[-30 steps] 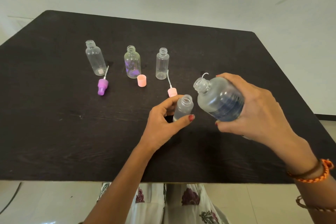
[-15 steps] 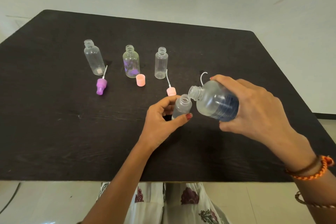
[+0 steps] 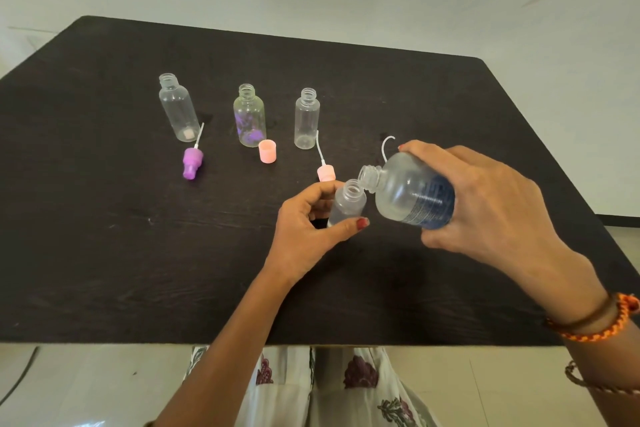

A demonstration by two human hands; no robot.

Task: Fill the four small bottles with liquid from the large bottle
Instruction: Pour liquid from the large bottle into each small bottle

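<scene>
Progress is judged early: a small frosted plastic bottle point(image 3: 347, 202) is gripped upright on the dark wooden table point(image 3: 104, 253) by the left hand point(image 3: 304, 229), while the large translucent blue-labelled bottle point(image 3: 412, 192) is held tilted in the right hand point(image 3: 485, 204), its mouth touching the small bottle's rim. Three clear small bottles point(image 3: 307, 118) are left standing uncapped and apparently unfilled behind. No stream can be made out, and liquid levels cannot be told.

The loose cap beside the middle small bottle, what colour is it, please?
The loose cap is pale pink, seen in the head view.
</scene>
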